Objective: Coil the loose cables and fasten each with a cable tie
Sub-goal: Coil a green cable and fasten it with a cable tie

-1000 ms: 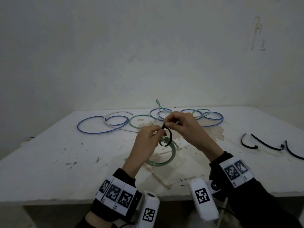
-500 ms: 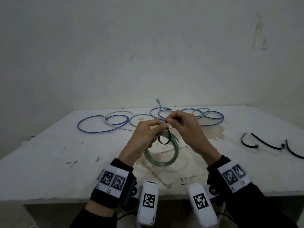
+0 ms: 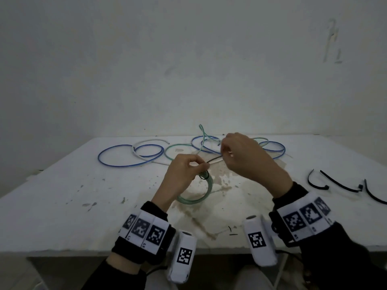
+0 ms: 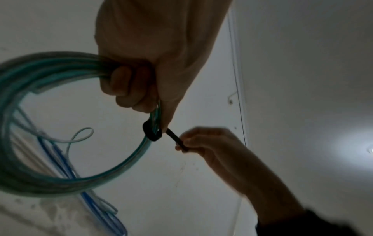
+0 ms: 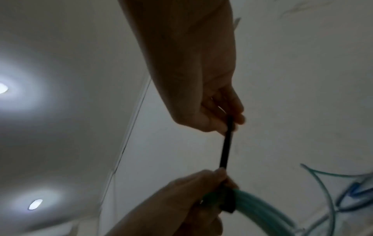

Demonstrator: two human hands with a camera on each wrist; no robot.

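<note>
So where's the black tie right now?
The tie is looped around the green coil mid-table, beside the left hand; the right hand pinches its tail.

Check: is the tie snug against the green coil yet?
Touching. The left wrist view shows the tie looped tight round the green coil, no gap, its tail pulled by the right hand.

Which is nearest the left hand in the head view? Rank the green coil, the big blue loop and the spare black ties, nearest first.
1. Green coil: gripped in the left hand.
2. Big blue loop: on the table, far left.
3. Spare black ties: on the table, far right.
</note>
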